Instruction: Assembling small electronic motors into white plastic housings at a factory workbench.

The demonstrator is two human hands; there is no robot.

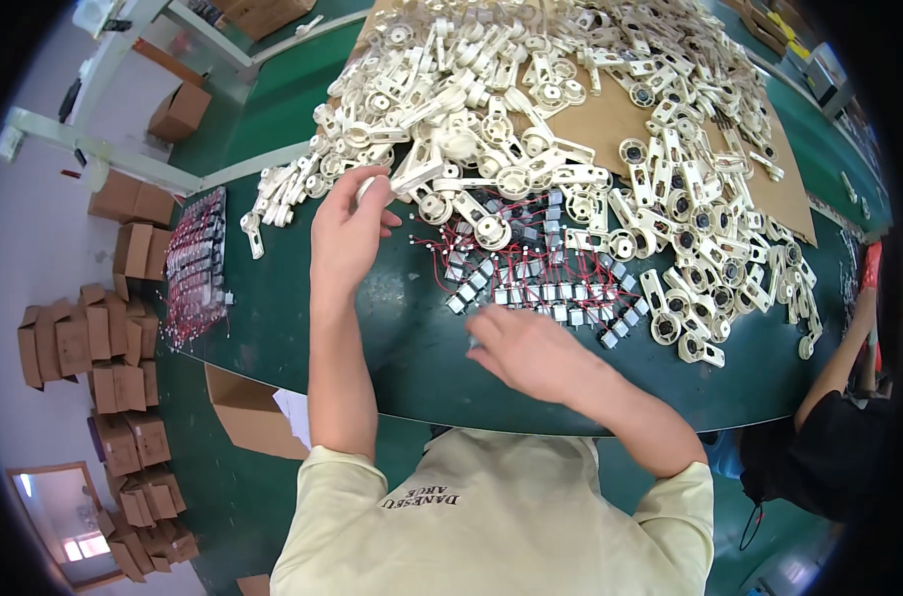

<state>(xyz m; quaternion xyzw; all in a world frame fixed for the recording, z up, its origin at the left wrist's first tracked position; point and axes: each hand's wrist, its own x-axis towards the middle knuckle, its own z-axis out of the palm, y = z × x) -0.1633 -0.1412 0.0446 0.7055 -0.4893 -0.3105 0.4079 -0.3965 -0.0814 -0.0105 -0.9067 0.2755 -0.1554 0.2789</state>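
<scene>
Housing: we have it at our left hand's fingertips, above the table and just in front of the pile.
Left hand: we pinch the housing between thumb and fingers.
Right hand: we curl its fingers low beside the near motors; a scrap of grey shows at the fingertips, but we cannot tell whether it is gripped.
Motors: we see them in rough rows between us and the pile, their red wires tangled across them.
Pile: we face cream parts heaped over the far side, crowding the motors' far edge and covering much of the cardboard.
Second batch: we see more wired parts at the table's left end.
Table: we have bare green surface between our forearms.
Carton: we see it below the table's edge, left of our left forearm.
Co-worker's arm: we see it reaching in at the far right, well apart from our hands.
</scene>
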